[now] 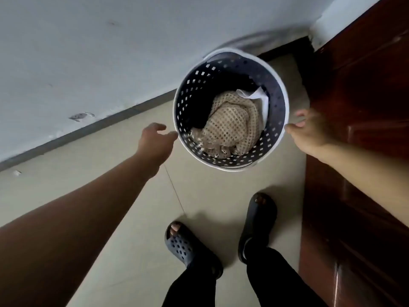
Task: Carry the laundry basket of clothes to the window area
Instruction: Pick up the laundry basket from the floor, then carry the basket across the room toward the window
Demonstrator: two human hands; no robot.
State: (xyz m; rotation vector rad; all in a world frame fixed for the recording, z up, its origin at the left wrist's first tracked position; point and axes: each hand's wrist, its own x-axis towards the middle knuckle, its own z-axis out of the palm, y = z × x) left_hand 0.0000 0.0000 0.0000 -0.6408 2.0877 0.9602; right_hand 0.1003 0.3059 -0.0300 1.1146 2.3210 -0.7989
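The laundry basket (231,109), stiff perforated plastic holding only 3 soft garments, looks light; grip opposite rim edges. Left hand (155,140) and right hand (309,131) reach, fingers spread, grasping nothing.

A home: laundry basket (279,89), tiled floor (137,218) (slippers (183,244) on), wooden door (358,129).

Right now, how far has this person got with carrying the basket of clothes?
Barely begun. Done: the clothes are already in the basket, which stands on the floor by the wall and a wooden door. In hand: the left hand and right hand reach for its rim, open, not yet gripping. Left: lifting and carrying; no window shows.
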